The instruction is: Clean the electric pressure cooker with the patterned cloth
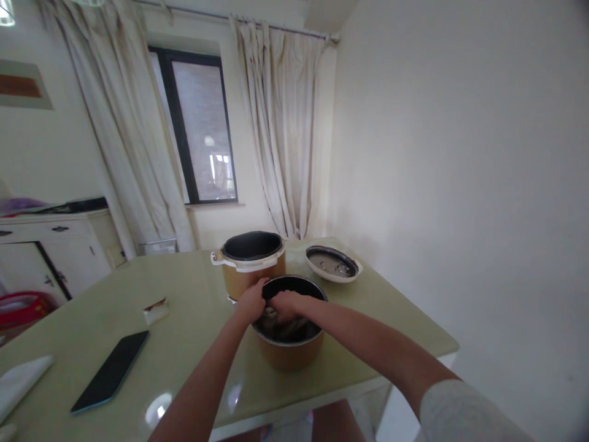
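My left hand [251,302] is closed on the left rim of a round cooking pot [291,357], dark inside and golden-brown outside, standing on the table. Inside that pot my right hand [288,305] is closed on a crumpled greyish-beige cloth [271,320]; its fingertips are partly hidden. Just behind stands an electric cooker body [248,279], golden with a white rim and a dark opening. To the right of it a round lid [332,264] lies with its metal inner side up.
A dark tablet or large phone [110,371] lies on the left of the pale green table [193,325]. Near it are a small white packet [156,312] and a white object [21,383] at the left edge. A wall [460,184] rises along the right side.
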`<move>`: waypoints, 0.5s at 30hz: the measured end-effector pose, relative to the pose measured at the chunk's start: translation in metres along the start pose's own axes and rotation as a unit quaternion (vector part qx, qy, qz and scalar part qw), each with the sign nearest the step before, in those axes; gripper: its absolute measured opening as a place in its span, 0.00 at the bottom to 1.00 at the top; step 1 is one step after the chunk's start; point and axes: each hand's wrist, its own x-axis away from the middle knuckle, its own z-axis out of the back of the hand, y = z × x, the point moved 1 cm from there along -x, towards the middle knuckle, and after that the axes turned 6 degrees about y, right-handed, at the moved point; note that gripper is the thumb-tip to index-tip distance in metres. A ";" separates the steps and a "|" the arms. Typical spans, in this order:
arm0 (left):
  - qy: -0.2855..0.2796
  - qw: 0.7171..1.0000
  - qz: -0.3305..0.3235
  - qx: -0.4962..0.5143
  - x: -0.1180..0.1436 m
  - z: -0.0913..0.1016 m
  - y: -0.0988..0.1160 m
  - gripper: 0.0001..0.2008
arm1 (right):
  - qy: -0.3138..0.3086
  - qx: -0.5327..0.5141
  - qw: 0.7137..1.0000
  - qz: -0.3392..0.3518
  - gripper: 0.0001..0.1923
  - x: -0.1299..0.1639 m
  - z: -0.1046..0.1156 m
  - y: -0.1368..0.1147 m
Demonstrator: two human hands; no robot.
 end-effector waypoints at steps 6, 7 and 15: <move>0.006 1.000 0.015 0.012 -0.002 -0.004 -0.002 0.33 | -0.145 -0.018 0.981 0.125 0.24 0.035 -0.006 -0.003; 0.007 1.000 0.016 0.013 -0.003 -0.005 -0.002 0.34 | -0.164 -0.004 0.980 0.114 0.23 0.040 -0.004 0.000; 0.019 1.000 0.002 0.012 -0.006 -0.010 -0.006 0.31 | -0.035 0.167 0.985 -0.006 0.17 0.025 0.002 0.025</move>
